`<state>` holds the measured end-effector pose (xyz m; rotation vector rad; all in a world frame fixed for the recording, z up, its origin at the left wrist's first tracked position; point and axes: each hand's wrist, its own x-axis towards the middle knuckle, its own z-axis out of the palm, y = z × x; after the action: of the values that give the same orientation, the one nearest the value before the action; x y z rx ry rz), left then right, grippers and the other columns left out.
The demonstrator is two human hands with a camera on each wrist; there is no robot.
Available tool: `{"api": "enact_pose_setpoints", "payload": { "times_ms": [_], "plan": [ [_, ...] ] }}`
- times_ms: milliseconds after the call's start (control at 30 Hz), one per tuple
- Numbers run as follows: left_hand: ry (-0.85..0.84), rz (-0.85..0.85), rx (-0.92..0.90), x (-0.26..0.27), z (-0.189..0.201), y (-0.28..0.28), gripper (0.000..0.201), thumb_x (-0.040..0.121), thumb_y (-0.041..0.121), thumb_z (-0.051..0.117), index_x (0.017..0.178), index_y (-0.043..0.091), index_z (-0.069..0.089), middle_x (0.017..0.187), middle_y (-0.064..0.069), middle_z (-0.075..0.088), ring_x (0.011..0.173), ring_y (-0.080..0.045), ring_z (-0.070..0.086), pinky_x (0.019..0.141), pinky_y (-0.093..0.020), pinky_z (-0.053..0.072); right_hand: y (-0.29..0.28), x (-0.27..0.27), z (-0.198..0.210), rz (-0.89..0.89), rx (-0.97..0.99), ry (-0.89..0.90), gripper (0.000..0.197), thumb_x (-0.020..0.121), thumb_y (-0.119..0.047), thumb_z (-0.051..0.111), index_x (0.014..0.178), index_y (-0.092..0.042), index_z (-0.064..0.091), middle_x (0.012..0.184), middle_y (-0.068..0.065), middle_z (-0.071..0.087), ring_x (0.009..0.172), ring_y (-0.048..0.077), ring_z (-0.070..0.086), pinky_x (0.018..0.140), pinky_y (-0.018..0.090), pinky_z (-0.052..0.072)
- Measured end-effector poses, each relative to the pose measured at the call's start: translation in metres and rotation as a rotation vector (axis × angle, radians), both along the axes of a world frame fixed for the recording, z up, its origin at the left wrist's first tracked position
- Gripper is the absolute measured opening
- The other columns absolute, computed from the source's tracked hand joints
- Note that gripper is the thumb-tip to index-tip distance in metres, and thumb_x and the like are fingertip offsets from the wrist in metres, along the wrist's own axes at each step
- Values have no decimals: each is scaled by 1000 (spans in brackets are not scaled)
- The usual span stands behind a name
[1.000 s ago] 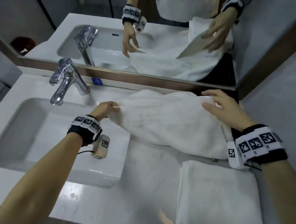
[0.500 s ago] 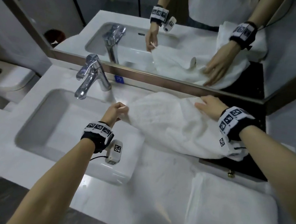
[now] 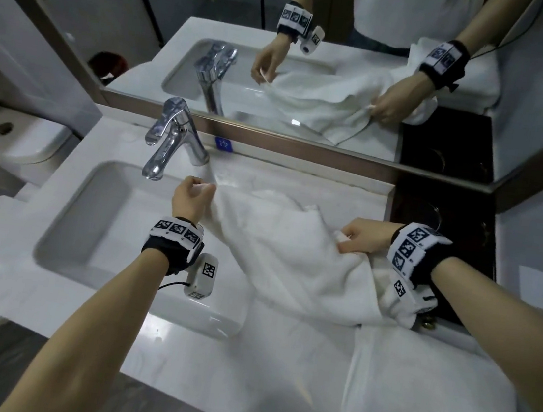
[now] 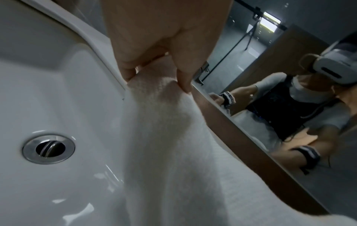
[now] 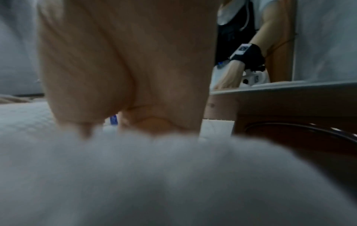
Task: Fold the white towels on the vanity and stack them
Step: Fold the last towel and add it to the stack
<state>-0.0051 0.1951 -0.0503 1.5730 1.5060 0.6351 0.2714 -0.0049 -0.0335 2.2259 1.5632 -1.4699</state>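
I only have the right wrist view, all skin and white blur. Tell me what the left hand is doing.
Observer: The left hand pinches one end of the loose towel beside the tap.
Operator: Confirm the right hand has cloth too.
Observer: Yes, the right hand grips a bunched edge at the towel's other end, by the dark tray.
Operator: Say where the towel hangs.
Observer: Its left end crosses the sink rim, seen from the left wrist.
Operator: Report any finished towels.
Observer: One folded towel lies on the counter under the right forearm.
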Motion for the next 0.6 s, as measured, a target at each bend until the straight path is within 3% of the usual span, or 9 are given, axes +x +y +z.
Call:
{"api": "enact_pose_setpoints", "payload": {
  "times_ms": [100,133,200,300,467,533,600],
  "plan": [
    [43,-61,-22,1,-3,0,32,86,21,62,108,-1,58,112,-20,63,105,-31,57,85,-34,45,8,1,-7,-42,97,-67,29,84,-43,63,75,-15,63,81,-2,60,74,15,53,68,29,39],
    [48,-66,-33,0,-4,1,31,86,21,61,107,-1,58,109,-19,63,104,-31,57,86,-35,45,13,2,-9,-78,182,-78,27,84,-42,63,80,-15,64,90,-1,58,84,16,53,76,29,38],
    [54,-92,-40,-2,-6,2,24,87,21,60,101,2,57,100,-15,61,95,-28,56,82,-35,45,23,3,-11,-142,336,-72,32,87,-36,63,108,-12,66,122,4,54,116,18,48,98,27,31],
    [32,-138,-36,-5,-10,0,13,87,18,59,89,7,52,90,-11,56,83,-21,50,74,-32,43,43,-1,-15,-121,351,-49,40,90,-31,60,122,-8,59,150,8,35,139,21,32,112,29,21],
    [22,-227,-36,-7,-18,-1,14,87,13,58,81,8,47,75,-4,52,71,-18,45,64,-24,41,76,-14,-30,-44,250,-82,38,91,-37,56,121,-14,61,159,9,17,146,28,13,117,42,15],
    [24,-264,-30,-7,-19,0,16,88,12,58,78,9,46,68,3,49,65,-13,43,53,-10,38,89,-20,-35,-20,249,-93,36,91,-39,55,118,-16,64,158,8,18,146,29,13,117,44,14],
    [19,-293,-33,-5,-20,-1,17,87,11,58,77,9,46,67,5,48,63,-9,43,49,-7,36,95,-23,-38,-11,237,-108,35,92,-40,53,114,-16,65,156,5,25,144,27,18,117,44,17]
  ]
}}
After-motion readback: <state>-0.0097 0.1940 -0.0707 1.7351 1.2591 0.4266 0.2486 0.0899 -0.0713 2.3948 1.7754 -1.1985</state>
